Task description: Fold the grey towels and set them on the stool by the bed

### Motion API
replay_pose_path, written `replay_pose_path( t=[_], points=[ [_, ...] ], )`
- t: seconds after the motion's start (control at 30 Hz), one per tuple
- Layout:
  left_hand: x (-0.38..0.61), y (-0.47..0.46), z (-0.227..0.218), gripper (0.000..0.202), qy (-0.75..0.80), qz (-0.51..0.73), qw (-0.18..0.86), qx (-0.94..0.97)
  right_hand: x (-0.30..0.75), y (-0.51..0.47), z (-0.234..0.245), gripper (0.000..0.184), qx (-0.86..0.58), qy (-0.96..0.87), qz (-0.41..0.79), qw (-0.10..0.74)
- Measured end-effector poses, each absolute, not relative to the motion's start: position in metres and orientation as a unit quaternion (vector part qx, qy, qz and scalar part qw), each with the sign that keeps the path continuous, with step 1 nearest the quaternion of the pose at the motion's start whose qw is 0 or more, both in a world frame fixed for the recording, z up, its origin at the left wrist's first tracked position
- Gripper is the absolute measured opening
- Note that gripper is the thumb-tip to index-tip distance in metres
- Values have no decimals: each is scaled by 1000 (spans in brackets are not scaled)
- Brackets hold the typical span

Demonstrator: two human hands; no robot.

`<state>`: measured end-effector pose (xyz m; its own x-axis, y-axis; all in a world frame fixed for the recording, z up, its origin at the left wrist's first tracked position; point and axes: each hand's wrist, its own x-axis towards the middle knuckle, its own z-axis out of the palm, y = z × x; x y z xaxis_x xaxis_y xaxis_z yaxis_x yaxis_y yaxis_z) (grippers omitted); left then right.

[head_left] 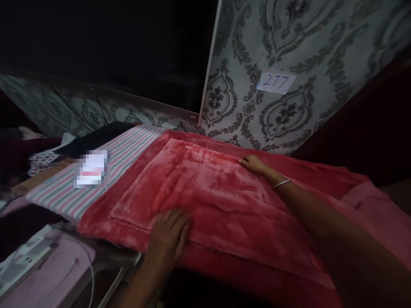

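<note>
A red plush blanket [205, 184] lies folded in layers on a padded ironing board with a striped cover [125, 156]. My left hand [170, 233] rests on the blanket's near edge. Its fingers lie flat over the fabric, slightly blurred, and they grip nothing that shows. At the far edge of the folded layer, my right hand [253, 164] has its fingers and thumb closed on the cloth. A thin silver bangle [282, 184] circles the right wrist. The rest of the blanket spreads to the right beneath my right forearm.
A blurred-out bright object [92, 169] lies on the striped cover. Behind stands a large dark screen [105, 47] against patterned wallpaper [285, 115], where a paper marked 277 [275, 82] is stuck. A white power strip [27, 256] and a cable are at lower left, beside the board's metal frame.
</note>
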<state>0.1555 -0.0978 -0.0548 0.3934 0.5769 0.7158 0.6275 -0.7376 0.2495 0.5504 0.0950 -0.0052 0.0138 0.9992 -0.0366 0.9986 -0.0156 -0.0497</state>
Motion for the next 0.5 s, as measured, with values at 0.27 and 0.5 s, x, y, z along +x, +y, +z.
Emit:
replay_pose_path(
  t=[0.27,0.5],
  points=[
    [238,-136,-58,34,-263,-323,-56,-907,594,54,-17,33,-771,-637,-4,-11],
    [248,-141,-74,43,-300,-248,-40,-920,606,78,-1,39,-767,-639,-42,43]
  ],
)
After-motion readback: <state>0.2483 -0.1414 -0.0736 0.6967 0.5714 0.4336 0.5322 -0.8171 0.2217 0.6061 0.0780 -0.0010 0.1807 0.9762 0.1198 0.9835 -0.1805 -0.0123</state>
